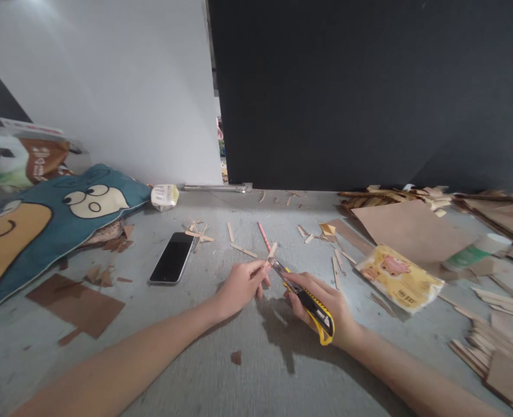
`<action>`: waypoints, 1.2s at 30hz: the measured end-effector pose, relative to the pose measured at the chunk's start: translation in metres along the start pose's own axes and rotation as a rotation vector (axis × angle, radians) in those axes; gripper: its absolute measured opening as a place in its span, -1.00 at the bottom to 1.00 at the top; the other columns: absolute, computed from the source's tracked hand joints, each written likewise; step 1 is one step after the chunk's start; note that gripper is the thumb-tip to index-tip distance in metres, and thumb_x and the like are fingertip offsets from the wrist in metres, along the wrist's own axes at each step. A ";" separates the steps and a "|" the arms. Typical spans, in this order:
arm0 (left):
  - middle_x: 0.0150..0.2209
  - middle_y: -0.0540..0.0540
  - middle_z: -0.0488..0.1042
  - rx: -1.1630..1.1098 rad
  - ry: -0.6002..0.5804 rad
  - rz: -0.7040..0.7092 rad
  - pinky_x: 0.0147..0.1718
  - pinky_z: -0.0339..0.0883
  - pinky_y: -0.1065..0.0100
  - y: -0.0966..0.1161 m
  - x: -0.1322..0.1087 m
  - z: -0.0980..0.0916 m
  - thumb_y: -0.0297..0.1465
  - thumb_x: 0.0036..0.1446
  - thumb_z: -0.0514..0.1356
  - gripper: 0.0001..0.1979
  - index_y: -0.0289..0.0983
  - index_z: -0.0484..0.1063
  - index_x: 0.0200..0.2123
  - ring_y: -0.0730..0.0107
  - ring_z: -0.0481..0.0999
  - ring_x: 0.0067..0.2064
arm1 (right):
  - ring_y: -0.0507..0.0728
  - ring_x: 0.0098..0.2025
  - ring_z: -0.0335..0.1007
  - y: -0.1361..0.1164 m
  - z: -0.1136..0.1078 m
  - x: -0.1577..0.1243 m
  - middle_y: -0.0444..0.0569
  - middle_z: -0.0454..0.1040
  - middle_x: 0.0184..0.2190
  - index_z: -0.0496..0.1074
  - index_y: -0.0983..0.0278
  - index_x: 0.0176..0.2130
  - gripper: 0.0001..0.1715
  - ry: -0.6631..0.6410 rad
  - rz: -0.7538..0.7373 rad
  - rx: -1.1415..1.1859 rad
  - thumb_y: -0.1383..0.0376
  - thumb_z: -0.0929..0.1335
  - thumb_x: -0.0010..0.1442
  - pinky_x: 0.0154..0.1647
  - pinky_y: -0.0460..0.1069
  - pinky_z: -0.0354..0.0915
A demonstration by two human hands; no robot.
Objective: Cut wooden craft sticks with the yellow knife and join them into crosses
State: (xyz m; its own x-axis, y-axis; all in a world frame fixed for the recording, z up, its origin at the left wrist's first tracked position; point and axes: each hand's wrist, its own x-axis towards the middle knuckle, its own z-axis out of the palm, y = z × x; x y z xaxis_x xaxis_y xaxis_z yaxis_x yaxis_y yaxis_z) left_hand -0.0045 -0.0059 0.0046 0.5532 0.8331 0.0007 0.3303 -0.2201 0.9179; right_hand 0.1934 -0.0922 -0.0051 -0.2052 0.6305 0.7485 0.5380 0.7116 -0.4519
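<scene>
My right hand (319,304) is closed round a yellow and black utility knife (312,307), its blade end pointing forward and left. The knife's tip is at the fingertips of my left hand (243,285). Those fingers pinch a short wooden stick (273,250), which slants up past the fingertips. Just beyond it lies a thin red and white patterned stick (263,236); whether it touches the wooden one I cannot tell. More flat wooden sticks (243,250) lie on the grey table ahead of my left hand.
At left are a black phone (169,259), brown cardboard (76,304) and a blue cartoon cushion (95,202). To the right lie a yellow tissue pack (399,278), a cardboard sheet (413,231), a white and green bottle (477,252) and stacked wooden strips (499,359). A dark panel (369,92) stands behind.
</scene>
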 end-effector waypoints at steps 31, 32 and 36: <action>-0.62 0.06 0.40 0.090 -0.006 0.061 -0.36 0.31 0.38 0.001 -0.006 0.004 -0.22 0.44 -0.06 -0.62 -0.22 0.36 -0.39 0.41 0.45 -0.54 | 0.04 -0.34 0.52 -0.018 0.002 0.000 -0.03 0.49 -0.26 0.36 0.23 0.18 -0.58 -0.133 0.053 -0.031 0.48 0.26 0.38 -0.29 -0.07 0.50; -0.62 0.06 0.40 0.090 -0.006 0.064 -0.36 0.32 0.38 0.000 -0.006 0.004 -0.21 0.45 -0.06 -0.62 -0.21 0.36 -0.38 0.41 0.45 -0.54 | 0.05 -0.33 0.53 -0.018 0.003 0.000 -0.02 0.50 -0.26 0.35 0.22 0.19 -0.57 -0.130 0.048 -0.033 0.48 0.26 0.38 -0.28 -0.07 0.50; -0.62 0.06 0.41 0.094 -0.001 0.081 -0.37 0.33 0.38 0.001 -0.008 0.005 -0.19 0.45 -0.07 -0.61 -0.21 0.34 -0.38 0.41 0.47 -0.54 | 0.06 -0.32 0.54 -0.016 0.004 0.000 -0.01 0.51 -0.25 0.35 0.23 0.19 -0.57 -0.126 0.026 -0.053 0.47 0.27 0.39 -0.29 -0.06 0.51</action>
State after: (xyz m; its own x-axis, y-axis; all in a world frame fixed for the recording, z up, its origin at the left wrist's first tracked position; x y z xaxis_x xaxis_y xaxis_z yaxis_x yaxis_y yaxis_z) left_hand -0.0043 -0.0150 0.0034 0.5821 0.8098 0.0731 0.3543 -0.3336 0.8736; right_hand 0.1820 -0.1021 0.0003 -0.2901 0.6851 0.6682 0.5865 0.6790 -0.4416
